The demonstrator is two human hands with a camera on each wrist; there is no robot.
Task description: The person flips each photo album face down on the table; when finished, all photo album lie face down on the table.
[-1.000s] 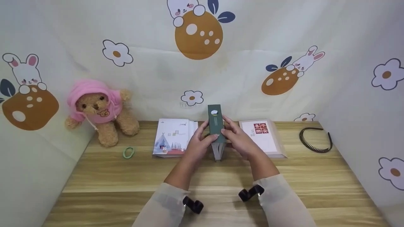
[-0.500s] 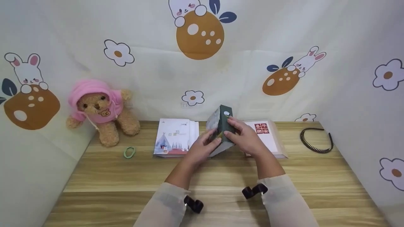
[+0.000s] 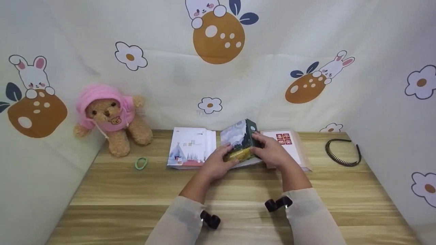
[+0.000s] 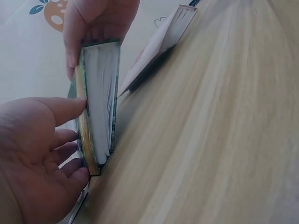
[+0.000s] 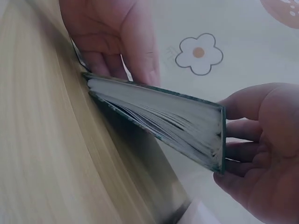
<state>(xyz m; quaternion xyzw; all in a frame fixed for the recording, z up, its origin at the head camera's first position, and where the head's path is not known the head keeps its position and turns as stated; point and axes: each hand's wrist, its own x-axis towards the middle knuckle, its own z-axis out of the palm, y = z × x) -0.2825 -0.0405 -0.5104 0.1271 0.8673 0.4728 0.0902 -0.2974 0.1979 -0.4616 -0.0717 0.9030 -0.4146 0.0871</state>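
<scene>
A thick hardcover book (image 3: 236,134) with a painted landscape cover and dark green spine (image 3: 252,126) leans over to the left, its spine side raised. My left hand (image 3: 216,165) has its thumb and bent fingers on the painted cover. At the spine side, my right hand (image 3: 272,153) holds the book with its fingers along the spine. The page block (image 5: 159,114) shows from below in the right wrist view, fanned slightly between the covers. Left of it lies a white book with a tent picture (image 3: 187,146); right of it, a white book with red characters (image 3: 284,146).
A teddy bear (image 3: 117,119) in a pink hoodie sits at the back left, near a green hair tie (image 3: 141,163). On the right lies a dark toothed headband (image 3: 340,158). A patterned cloth (image 3: 163,81) stands behind the wooden table (image 3: 136,194).
The book has turned from upright, spine facing me, to leaning left with its painted cover showing. My right hand has shifted right with the spine; my left hand has moved onto the cover.
</scene>
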